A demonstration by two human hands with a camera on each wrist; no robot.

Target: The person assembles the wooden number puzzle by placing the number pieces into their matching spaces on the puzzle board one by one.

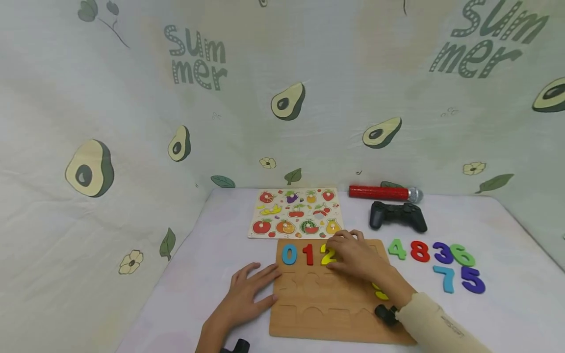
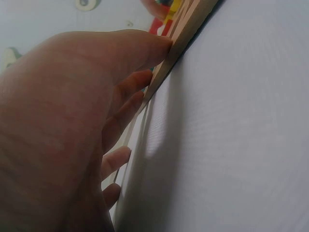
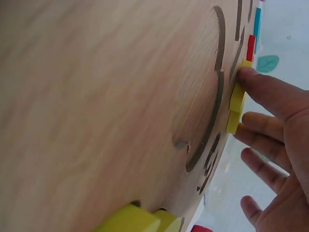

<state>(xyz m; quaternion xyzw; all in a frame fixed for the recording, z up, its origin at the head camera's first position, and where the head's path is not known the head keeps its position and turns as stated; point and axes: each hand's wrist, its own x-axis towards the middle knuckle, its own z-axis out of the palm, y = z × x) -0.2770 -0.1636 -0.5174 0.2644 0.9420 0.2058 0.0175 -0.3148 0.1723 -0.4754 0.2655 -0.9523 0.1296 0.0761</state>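
Note:
A wooden number board (image 1: 318, 299) with cut-out slots lies on the table. Along its top row sit a blue number 0 (image 1: 284, 255) and a red number 1 (image 1: 310, 257). My right hand (image 1: 359, 257) pinches a yellow number 2 (image 3: 235, 104) between thumb and fingers at the row's third place. Under the right forearm, another yellow piece (image 1: 381, 295) on the board is partly hidden. My left hand (image 1: 247, 296) has its fingers spread, and its fingertips touch the board's left edge.
Several loose numbers, among them a green 4 (image 1: 396, 250), a red 8 (image 1: 415, 251) and a light blue 7 (image 1: 448, 280), lie right of the board. Behind it are a fruit puzzle board (image 1: 282, 223), a black game controller (image 1: 397, 213) and a red microphone (image 1: 377, 192).

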